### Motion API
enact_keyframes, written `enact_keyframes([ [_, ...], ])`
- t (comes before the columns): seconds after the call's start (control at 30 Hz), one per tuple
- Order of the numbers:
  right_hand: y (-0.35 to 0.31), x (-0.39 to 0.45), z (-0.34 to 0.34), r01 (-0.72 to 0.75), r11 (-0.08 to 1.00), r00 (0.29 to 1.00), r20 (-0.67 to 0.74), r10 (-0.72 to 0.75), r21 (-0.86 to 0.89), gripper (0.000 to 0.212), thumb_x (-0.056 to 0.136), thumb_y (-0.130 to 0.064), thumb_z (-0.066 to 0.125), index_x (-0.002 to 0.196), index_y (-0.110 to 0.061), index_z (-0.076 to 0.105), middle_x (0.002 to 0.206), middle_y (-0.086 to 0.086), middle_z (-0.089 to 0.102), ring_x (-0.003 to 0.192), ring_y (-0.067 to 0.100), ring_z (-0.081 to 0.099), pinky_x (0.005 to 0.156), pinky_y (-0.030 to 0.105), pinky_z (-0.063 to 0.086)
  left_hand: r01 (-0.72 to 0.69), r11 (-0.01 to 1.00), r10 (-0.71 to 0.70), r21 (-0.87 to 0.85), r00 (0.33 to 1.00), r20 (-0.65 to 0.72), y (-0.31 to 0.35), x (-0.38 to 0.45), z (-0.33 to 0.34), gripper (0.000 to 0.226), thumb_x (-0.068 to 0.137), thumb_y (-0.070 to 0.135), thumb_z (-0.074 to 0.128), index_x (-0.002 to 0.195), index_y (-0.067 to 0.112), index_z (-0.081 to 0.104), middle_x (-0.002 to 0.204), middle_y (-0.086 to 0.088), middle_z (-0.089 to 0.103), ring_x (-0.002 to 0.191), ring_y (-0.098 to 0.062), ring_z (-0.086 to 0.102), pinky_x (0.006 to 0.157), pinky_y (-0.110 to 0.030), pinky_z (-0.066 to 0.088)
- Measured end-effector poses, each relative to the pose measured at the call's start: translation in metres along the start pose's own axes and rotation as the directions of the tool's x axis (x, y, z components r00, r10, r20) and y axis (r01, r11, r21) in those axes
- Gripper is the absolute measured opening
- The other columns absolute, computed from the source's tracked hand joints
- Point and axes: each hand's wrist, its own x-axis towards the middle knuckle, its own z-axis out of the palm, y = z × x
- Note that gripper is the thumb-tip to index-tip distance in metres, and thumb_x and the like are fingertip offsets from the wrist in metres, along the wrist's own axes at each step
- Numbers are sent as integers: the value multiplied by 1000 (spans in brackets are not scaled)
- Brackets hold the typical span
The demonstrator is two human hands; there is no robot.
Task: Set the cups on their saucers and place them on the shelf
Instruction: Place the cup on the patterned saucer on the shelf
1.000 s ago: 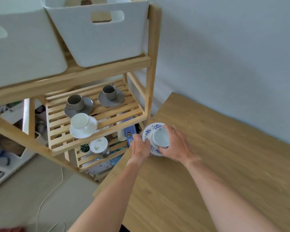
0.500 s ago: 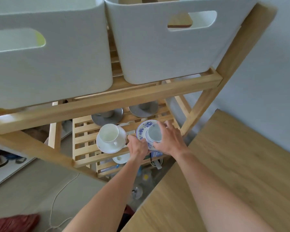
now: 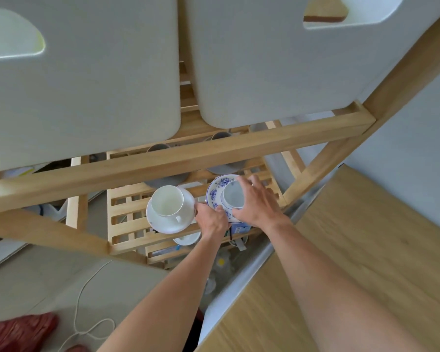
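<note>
A blue-patterned saucer (image 3: 217, 190) with a white cup (image 3: 233, 196) on it is over the slatted wooden shelf (image 3: 127, 212), at its right side. My left hand (image 3: 212, 221) grips the saucer's near rim. My right hand (image 3: 258, 201) is closed around the cup from the right. Whether the saucer touches the slats I cannot tell. Left of it a plain white cup (image 3: 167, 200) stands on a white saucer (image 3: 163, 224). Two grey saucers (image 3: 167, 181) with grey cups sit at the back, mostly hidden by the upper rail.
Two large white bins (image 3: 87, 85) fill the tier above and hang over the shelf. The frame's upper front rail (image 3: 178, 153) and a slanted right post (image 3: 404, 72) border the opening. A wooden table (image 3: 366, 250) lies to the right. A white cable (image 3: 87, 288) trails on the floor.
Both hands carried the blue saucer and cup from the table edge leftward into the shelf opening. My head moved closer, so the bins now fill the top of the view.
</note>
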Motion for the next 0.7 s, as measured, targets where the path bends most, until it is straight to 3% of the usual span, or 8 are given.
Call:
enact_keyframes([
  [0.07, 0, 1, 2, -4, 1000, 1000, 3, 4, 5, 74, 74, -36, 76, 138, -22, 41, 127, 6, 48, 114, 31, 57, 94, 44, 47, -6, 1000, 6, 1, 1000, -5, 0, 1, 0, 34, 95, 15, 63, 123, 4, 45, 119, -10, 48, 108, -37, 60, 73, -52, 63],
  [0.2, 0, 4, 8, 8, 1000, 1000, -3, -8, 25, 78, 75, -36, 76, 142, -21, 38, 133, 6, 48, 118, 31, 56, 96, 46, 49, -37, 999, 38, 22, 999, -24, -2, 1, -1, 27, 92, 19, 67, 108, 11, 47, 114, -13, 56, 105, -39, 64, 85, -54, 59],
  [0.37, -2, 4, 14, 39, 999, 999, -11, -39, 17, 79, 77, -37, 77, 141, -18, 37, 138, 6, 48, 123, 30, 54, 96, 49, 50, -51, 999, 51, 3, 998, -27, -5, -1, -2, 21, 94, 16, 64, 104, 12, 46, 102, -8, 52, 102, -37, 65, 84, -53, 59],
  [0.47, -1, 5, 17, 56, 998, 998, -9, -56, 16, 83, 79, -36, 77, 146, -17, 32, 143, 8, 45, 125, 31, 53, 95, 51, 51, -70, 997, 69, -15, 997, -24, -6, -5, -1, 20, 95, 15, 61, 108, 11, 46, 107, -10, 53, 106, -36, 63, 87, -52, 58],
  [0.57, -1, 4, 20, 37, 999, 999, -30, -38, -20, 91, 80, -34, 77, 151, -17, 22, 147, 11, 41, 124, 34, 54, 94, 50, 51, -121, 992, 123, 40, 991, -45, -4, -14, -3, 26, 98, 15, 55, 121, 4, 48, 123, -17, 56, 114, -35, 56, 96, -40, 50],
  [0.7, -3, -1, 27, -24, 998, 997, -71, 20, -54, 101, 79, -42, 77, 155, -14, 15, 151, 15, 37, 128, 35, 51, 100, 48, 47, -202, 978, 204, 54, 979, -28, -7, -29, -6, 32, 99, 16, 52, 127, 3, 46, 127, -18, 58, 115, -32, 55, 87, -31, 40],
])
